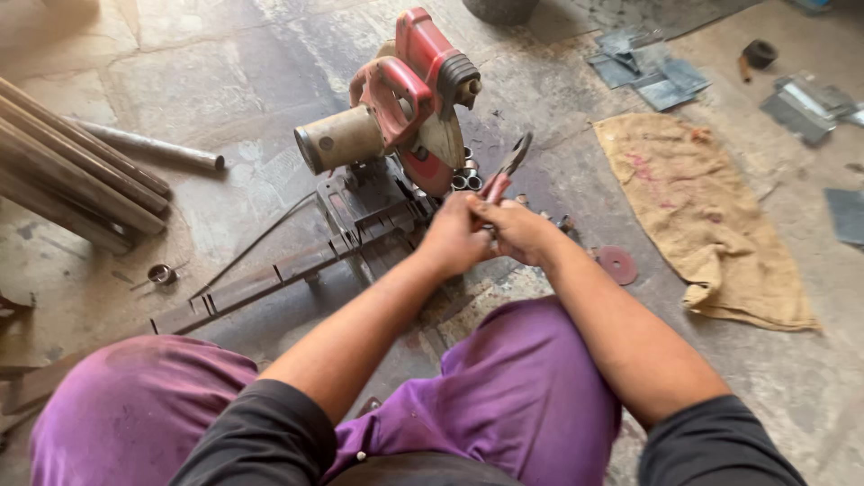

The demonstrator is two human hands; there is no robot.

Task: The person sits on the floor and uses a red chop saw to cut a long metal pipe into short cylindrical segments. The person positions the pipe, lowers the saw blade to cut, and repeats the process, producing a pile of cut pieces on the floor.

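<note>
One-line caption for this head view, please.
Both hands, left and right, grip red-handled metal pliers beside a red chop saw on the stone floor.

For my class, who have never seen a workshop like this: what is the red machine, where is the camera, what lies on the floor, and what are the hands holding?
The one picture comes from a camera worn on the person's head, looking down at their arms and purple-clad knees. The red machine is a chop saw, a motor-driven cutting disc on a hinged arm, standing on the stone floor. Both hands, left hand and right hand, meet around red-handled pliers. Nearby lie steel pipes, short metal rings, a sack cloth, a small red disc and metal scraps.
</note>
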